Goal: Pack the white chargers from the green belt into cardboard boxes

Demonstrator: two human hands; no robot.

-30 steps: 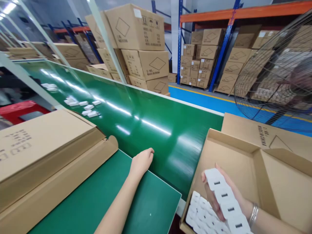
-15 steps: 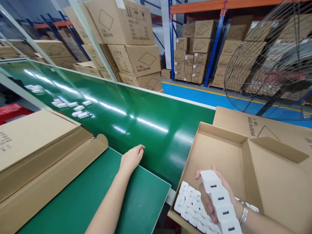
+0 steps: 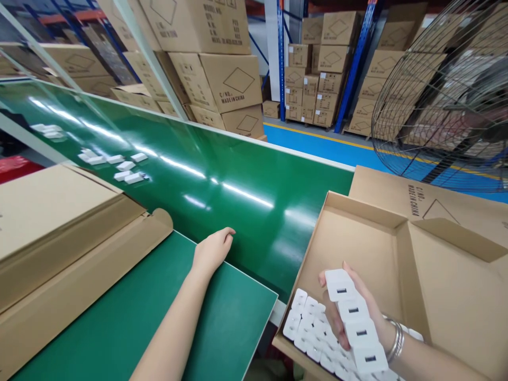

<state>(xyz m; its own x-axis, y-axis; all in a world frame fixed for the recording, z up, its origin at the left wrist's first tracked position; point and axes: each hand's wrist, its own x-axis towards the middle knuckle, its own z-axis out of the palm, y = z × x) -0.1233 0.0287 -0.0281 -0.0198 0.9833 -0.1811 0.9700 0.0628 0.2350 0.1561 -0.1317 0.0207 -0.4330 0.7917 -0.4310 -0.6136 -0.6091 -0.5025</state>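
Observation:
My left hand (image 3: 213, 248) rests at the edge of the green side table (image 3: 159, 307), beside the green belt, its fingers curled inward and partly hidden. In my right hand (image 3: 369, 301) is a row of several white blocks (image 3: 355, 312), each with a dark slot facing me. The row hangs over an open cardboard box (image 3: 357, 238). Rows of white pieces (image 3: 309, 328) stand packed along the near side of that box, partly covered by my right hand.
Loose white blocks (image 3: 125, 166) lie on the green belt (image 3: 254, 169) at the left. A flattened carton (image 3: 71, 227) covers the left of the side table. Stacked cartons (image 3: 222, 84) stand behind the belt; a large fan (image 3: 440, 106) is at the right.
The view has shifted slightly, so most of the scene sits higher in the picture. My right hand still holds the row of blocks, and my left hand keeps its place and pose.

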